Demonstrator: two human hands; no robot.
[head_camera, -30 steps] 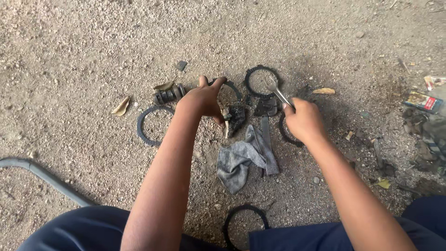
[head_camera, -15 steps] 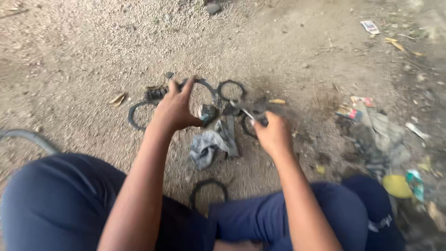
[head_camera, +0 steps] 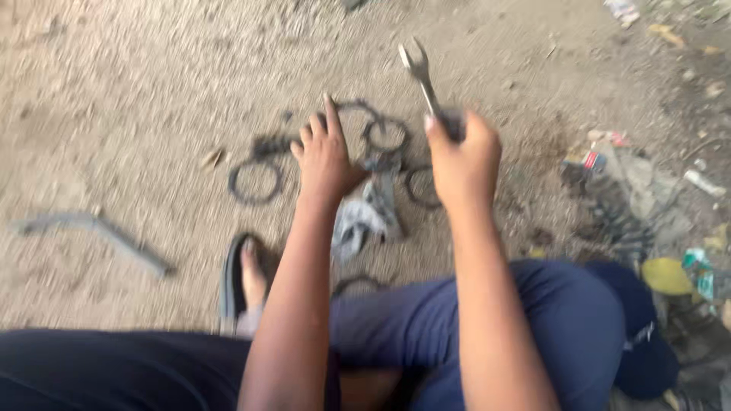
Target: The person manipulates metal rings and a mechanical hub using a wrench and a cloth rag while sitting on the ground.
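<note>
Sandy ground [head_camera: 137, 91] under black rings [head_camera: 255, 183]; right hand [head_camera: 464, 164] grips wrench [head_camera: 420, 72], left hand [head_camera: 326, 156] open.

Right hand [head_camera: 463, 161] closed round metal spanner [head_camera: 421, 74], open-jawed end raised, pointing up and away. Left hand [head_camera: 326, 156] spread, fingers extended, over dark rubber rings [head_camera: 255, 181] on sandy ground [head_camera: 114, 91]. Grey rag [head_camera: 362, 217] between hands. Bent metal bar [head_camera: 99, 232] far left. Litter heap [head_camera: 632, 198] at right. View blurred.
</note>
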